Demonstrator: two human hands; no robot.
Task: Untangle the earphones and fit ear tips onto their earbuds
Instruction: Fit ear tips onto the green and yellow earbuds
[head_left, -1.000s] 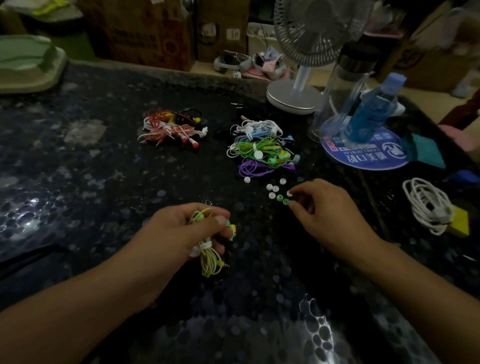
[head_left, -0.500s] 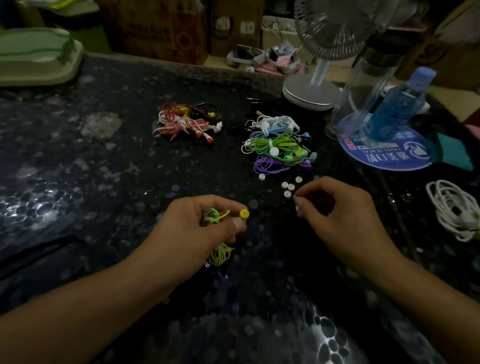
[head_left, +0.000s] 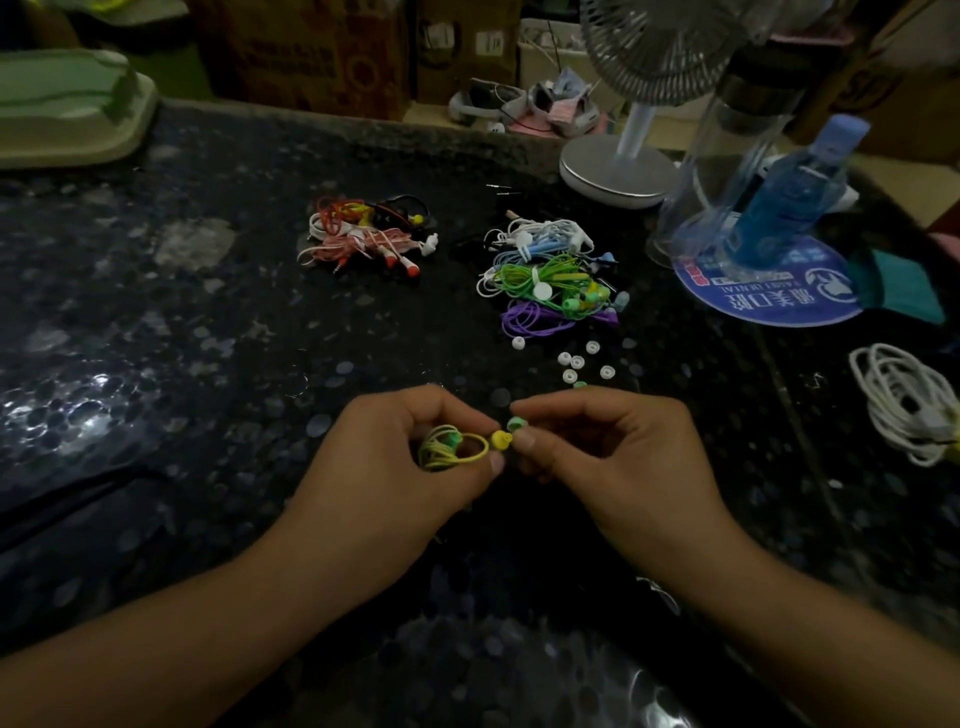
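Observation:
My left hand (head_left: 395, 467) grips a coiled yellow earphone cable (head_left: 449, 449) and pinches its yellow earbud (head_left: 501, 440) between thumb and forefinger. My right hand (head_left: 608, 457) pinches a small green ear tip (head_left: 517, 425) right against that earbud. Several loose white ear tips (head_left: 571, 364) lie on the dark table just beyond my hands. Behind them sits a tangled pile of green, white, blue and purple earphones (head_left: 545, 280). Further left lies a red, pink and black pile of earphones (head_left: 369, 236).
A white fan base (head_left: 618, 174), a clear bottle (head_left: 727, 156) and a blue bottle (head_left: 789, 192) on a round blue mat (head_left: 769, 301) stand at the back right. A coiled white cable (head_left: 904, 400) lies at the right edge. A pale green container (head_left: 67, 114) sits far left.
My right hand has lifted a green ear tip from the table and come left to the earbud. My left hand has raised the yellow earphone and turned its earbud toward the right hand.

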